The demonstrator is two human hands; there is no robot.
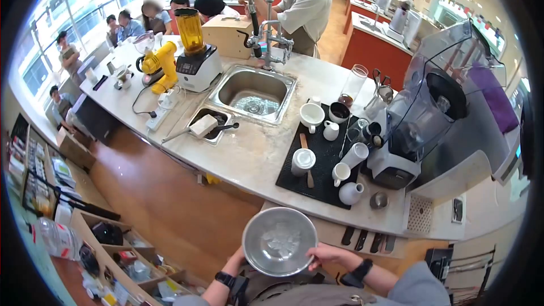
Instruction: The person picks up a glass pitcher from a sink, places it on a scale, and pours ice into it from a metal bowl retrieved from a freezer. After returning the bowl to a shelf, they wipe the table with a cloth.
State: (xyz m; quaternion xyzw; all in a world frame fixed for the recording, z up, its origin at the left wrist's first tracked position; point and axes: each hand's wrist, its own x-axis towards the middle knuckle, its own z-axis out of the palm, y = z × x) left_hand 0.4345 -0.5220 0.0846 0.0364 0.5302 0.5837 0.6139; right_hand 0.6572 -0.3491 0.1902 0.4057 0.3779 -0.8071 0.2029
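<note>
Holding seems the step: metal bowl (253, 251) at view's six o'clock, clear icelike pieces (281, 241) inside. Right hand (326, 255) pinches its rim at four o'clock; left hand (236, 258) at eight, grip hidden. Next move probably calls for levelness. Sink (226, 89) toward twelve.

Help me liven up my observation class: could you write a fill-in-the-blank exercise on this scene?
1. Between the left hand and right hand, the bowl opens ____ (upward/downward).
2. The mat under the cups is coloured ____.
3. In the picture, the mat lies to the ____ (left/right) of the large sink.
4. In the picture, the blender stands to the ____ (left/right) of the faucet.

Missing words: upward; black; right; left.
</note>
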